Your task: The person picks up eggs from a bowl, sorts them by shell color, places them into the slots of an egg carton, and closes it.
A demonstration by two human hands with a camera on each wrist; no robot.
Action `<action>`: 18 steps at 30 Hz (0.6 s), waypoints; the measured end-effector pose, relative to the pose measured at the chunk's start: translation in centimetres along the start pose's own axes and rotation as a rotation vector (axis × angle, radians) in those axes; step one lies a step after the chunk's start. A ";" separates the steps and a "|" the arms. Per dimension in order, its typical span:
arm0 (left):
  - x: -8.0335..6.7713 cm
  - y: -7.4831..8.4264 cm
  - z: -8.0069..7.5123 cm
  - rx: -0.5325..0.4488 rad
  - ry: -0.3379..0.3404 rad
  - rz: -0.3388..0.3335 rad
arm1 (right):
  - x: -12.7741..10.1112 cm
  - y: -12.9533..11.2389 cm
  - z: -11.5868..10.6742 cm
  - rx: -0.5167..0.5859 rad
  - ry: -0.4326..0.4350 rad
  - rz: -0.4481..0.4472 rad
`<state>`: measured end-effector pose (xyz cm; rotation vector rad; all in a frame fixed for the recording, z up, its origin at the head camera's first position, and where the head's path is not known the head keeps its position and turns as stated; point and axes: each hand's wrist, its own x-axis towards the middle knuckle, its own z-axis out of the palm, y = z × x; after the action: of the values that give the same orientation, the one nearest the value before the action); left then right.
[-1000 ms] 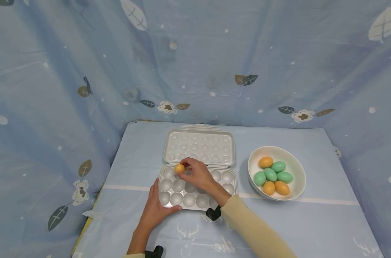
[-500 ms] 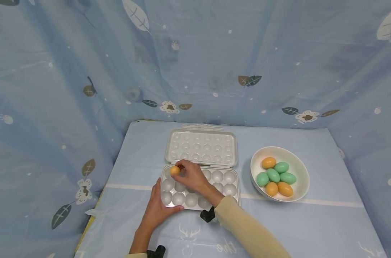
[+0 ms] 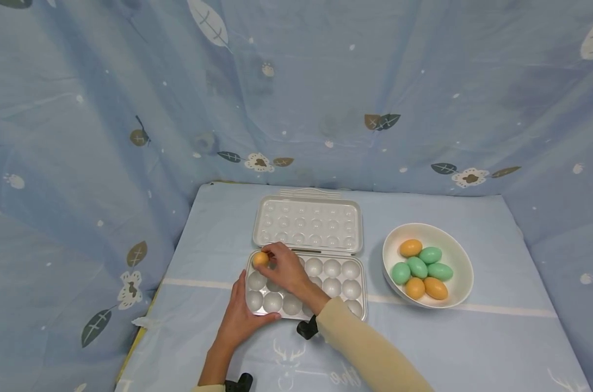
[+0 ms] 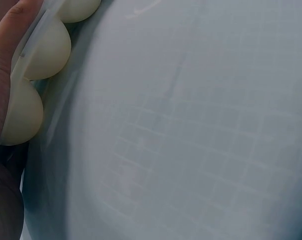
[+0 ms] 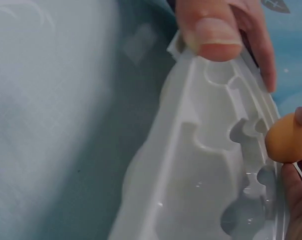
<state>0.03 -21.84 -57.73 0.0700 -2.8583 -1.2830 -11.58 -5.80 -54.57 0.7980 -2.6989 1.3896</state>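
Observation:
My right hand pinches an orange egg between thumb and fingertips, at the far left cup of a white plastic egg carton. Whether the egg touches the cup cannot be told. The right wrist view shows the same egg beside the carton's rim. My left hand holds the carton's near left corner, thumb along the front edge and fingers along the left side. The carton's lid lies folded back behind it. My right hand and forearm hide several cups; the other visible cups are bare.
To the right stands a white bowl with several orange eggs and green eggs. A pale blue cloth covers the table. Blue patterned curtains enclose the back and sides.
My right hand has moved the orange egg left and slightly down, to the carton's far left cup. My left hand keeps its place on the carton. The whole head view has shifted slightly.

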 end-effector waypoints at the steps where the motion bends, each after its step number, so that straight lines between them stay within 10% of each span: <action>1: 0.0 0.0 0.1 0.003 0.000 -0.001 | 0.0 0.0 0.1 -0.020 -0.003 0.001; 18: -0.1 -0.2 0.1 0.000 -0.014 -0.032 | -0.5 0.4 1.6 -0.192 0.030 -0.002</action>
<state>0.12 -21.91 -57.92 0.1084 -2.8808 -1.2935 -10.96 -6.60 -55.92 0.7575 -2.7536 1.1099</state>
